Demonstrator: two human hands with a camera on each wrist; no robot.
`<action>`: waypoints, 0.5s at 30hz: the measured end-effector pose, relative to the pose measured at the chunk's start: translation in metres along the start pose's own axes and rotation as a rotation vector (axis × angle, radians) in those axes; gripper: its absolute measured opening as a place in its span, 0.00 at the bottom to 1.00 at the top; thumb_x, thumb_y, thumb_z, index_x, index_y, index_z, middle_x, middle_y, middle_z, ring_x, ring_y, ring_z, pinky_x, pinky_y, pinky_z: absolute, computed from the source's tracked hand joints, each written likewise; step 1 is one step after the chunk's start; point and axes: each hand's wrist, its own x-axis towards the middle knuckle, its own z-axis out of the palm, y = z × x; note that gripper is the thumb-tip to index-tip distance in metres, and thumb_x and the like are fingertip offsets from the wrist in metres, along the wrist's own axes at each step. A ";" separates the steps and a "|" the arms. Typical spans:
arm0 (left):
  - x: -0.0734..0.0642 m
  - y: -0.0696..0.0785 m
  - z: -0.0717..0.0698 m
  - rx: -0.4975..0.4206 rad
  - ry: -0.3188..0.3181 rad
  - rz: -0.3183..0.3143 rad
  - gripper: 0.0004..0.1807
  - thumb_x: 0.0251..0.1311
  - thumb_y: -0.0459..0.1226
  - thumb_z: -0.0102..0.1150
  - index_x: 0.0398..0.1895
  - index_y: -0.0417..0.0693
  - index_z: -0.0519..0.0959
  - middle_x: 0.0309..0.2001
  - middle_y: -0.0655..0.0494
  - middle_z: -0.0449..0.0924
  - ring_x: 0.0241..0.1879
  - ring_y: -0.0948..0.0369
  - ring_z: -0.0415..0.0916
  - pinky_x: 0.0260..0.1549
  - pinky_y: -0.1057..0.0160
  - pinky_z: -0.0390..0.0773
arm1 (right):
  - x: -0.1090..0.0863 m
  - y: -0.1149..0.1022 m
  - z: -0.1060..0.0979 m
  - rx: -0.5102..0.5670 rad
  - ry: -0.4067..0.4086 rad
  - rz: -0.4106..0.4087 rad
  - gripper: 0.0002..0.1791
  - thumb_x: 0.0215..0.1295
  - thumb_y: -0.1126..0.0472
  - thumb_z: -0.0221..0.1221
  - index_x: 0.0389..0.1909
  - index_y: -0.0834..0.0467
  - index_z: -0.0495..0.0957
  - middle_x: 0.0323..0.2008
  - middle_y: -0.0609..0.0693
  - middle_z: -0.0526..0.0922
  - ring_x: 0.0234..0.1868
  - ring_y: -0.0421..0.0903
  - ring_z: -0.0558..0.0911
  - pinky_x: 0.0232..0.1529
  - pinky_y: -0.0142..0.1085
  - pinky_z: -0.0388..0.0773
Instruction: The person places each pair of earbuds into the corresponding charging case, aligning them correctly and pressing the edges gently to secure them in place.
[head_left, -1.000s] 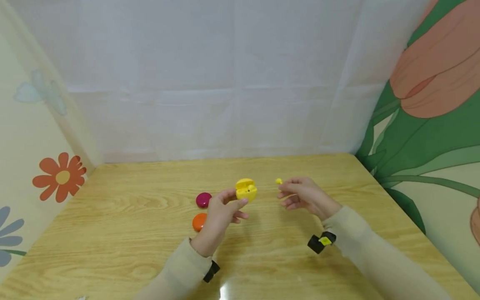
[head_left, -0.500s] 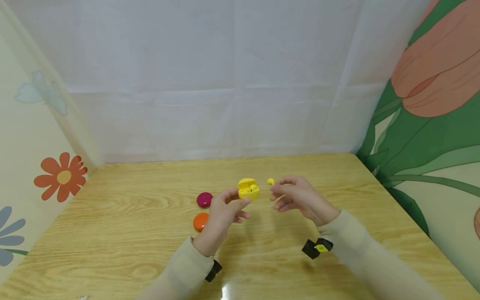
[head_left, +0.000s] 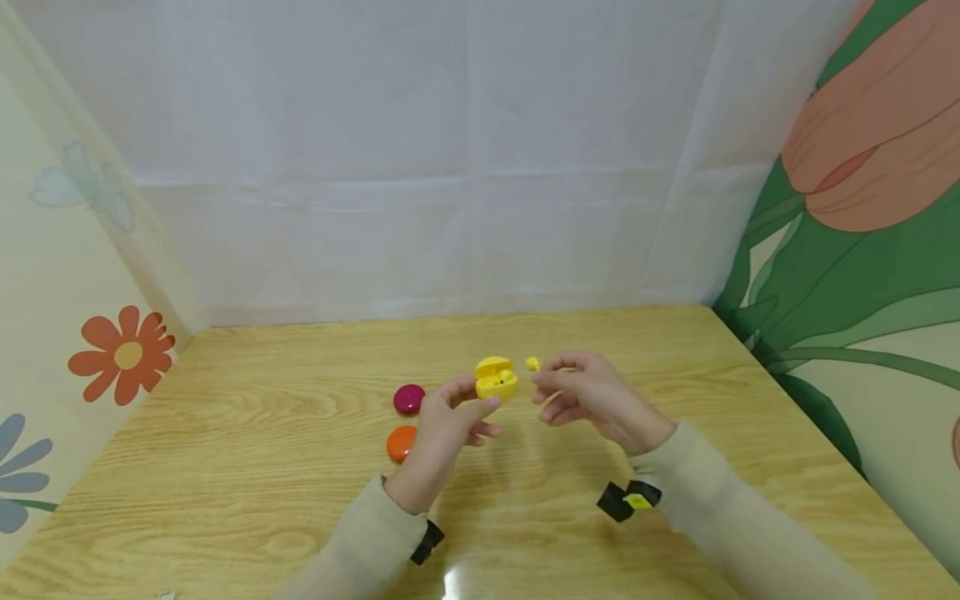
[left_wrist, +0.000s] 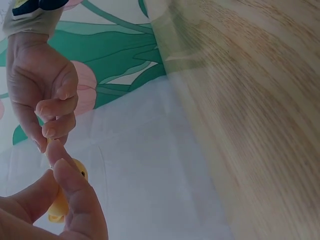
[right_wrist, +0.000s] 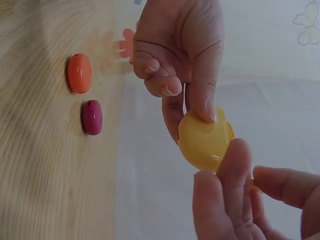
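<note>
In the head view, my left hand (head_left: 442, 425) holds a small yellow earbud case (head_left: 497, 387) above the table, thumb in front. Its lid is raised, and a yellow earbud seems to sit inside. Just to the right, my right hand (head_left: 592, 396) pinches a yellow earbud (head_left: 532, 364) between thumb and fingertips, with a narrow gap to the case. The right wrist view shows the rounded back of the case (right_wrist: 202, 139); there the earbud is mostly hidden by fingers. Fingers cover much of the case (left_wrist: 59, 204) in the left wrist view.
A purple rounded case (head_left: 408, 400) and an orange one (head_left: 400, 443) lie on the wooden table (head_left: 262, 467), left of my left hand, which partly covers the orange one. A white sheet (head_left: 337, 250) hangs behind the table, with flower-printed panels at both sides.
My right hand has moved left with the earbud, closing most of the distance to the case. The left hand and the case have shifted only slightly right.
</note>
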 end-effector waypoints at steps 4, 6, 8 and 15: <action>-0.001 -0.001 0.001 0.004 -0.008 0.014 0.20 0.61 0.32 0.64 0.55 0.33 0.75 0.46 0.44 0.79 0.20 0.63 0.81 0.19 0.70 0.76 | -0.001 -0.001 0.004 0.007 -0.006 -0.005 0.08 0.69 0.64 0.55 0.40 0.67 0.74 0.26 0.52 0.82 0.21 0.42 0.82 0.28 0.38 0.83; -0.001 -0.001 0.001 0.006 -0.016 0.024 0.20 0.61 0.32 0.64 0.55 0.32 0.75 0.48 0.44 0.79 0.20 0.63 0.81 0.20 0.70 0.76 | -0.001 -0.002 0.006 0.018 -0.014 -0.009 0.07 0.69 0.64 0.56 0.40 0.66 0.73 0.25 0.51 0.82 0.20 0.42 0.82 0.27 0.37 0.82; -0.002 -0.001 0.001 0.006 -0.022 0.033 0.20 0.61 0.32 0.64 0.55 0.32 0.74 0.48 0.43 0.79 0.21 0.62 0.81 0.20 0.70 0.76 | -0.001 -0.003 0.008 0.030 -0.026 -0.013 0.08 0.68 0.63 0.57 0.40 0.65 0.73 0.24 0.51 0.81 0.19 0.41 0.81 0.27 0.37 0.82; -0.003 0.000 0.002 0.011 -0.016 0.029 0.20 0.61 0.32 0.63 0.55 0.32 0.75 0.49 0.43 0.79 0.21 0.63 0.81 0.21 0.70 0.76 | -0.002 -0.003 0.014 0.044 -0.051 -0.019 0.09 0.68 0.62 0.58 0.41 0.65 0.73 0.20 0.49 0.77 0.17 0.40 0.79 0.24 0.35 0.81</action>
